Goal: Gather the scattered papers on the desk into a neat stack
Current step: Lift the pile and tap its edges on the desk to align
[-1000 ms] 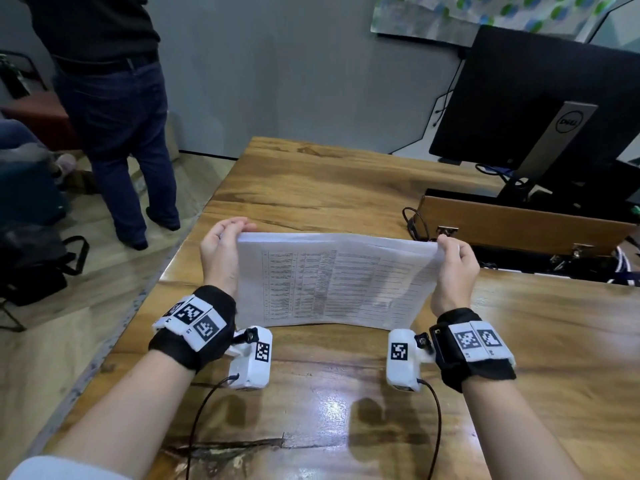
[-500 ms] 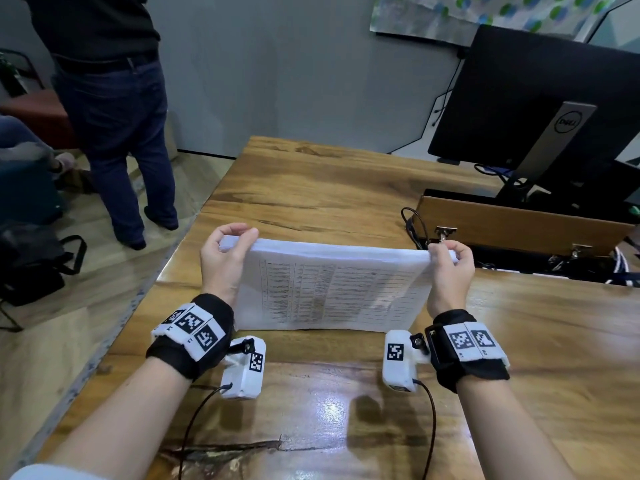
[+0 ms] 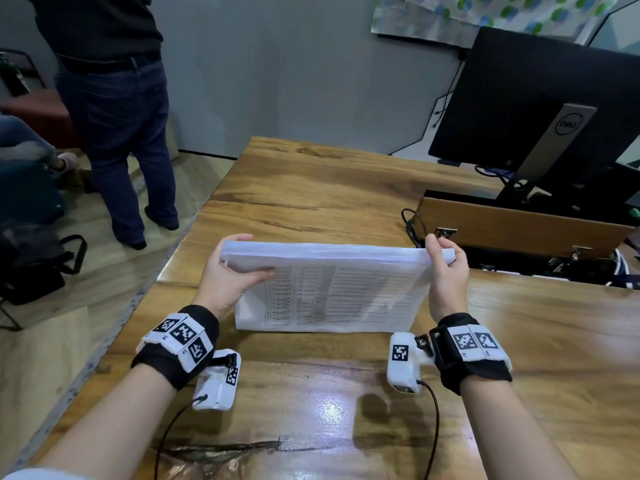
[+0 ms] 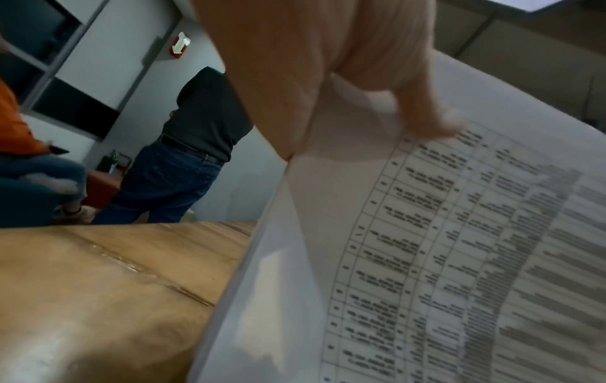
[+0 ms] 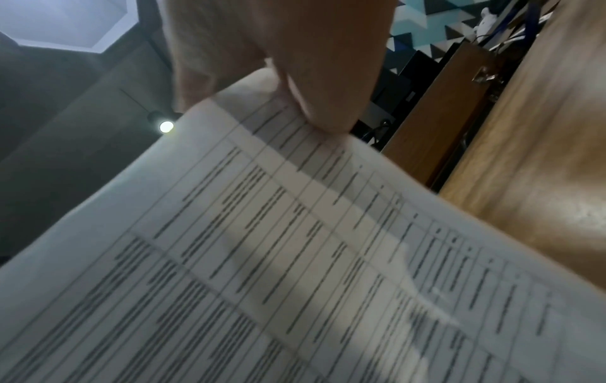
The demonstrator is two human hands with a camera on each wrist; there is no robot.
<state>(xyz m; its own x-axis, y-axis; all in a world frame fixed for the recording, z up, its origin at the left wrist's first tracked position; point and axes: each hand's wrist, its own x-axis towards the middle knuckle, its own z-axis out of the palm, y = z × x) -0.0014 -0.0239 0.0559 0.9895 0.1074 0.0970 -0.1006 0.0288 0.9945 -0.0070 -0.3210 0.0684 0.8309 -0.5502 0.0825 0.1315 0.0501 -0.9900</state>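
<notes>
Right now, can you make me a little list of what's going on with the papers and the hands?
papers: one stack of printed tables, tilted up, bottom edge on the desk
left hand: grips the stack's left top corner
right hand: pinches the stack's right top corner
behind: monitor
nearby: standing person on the floor to the left
</notes>
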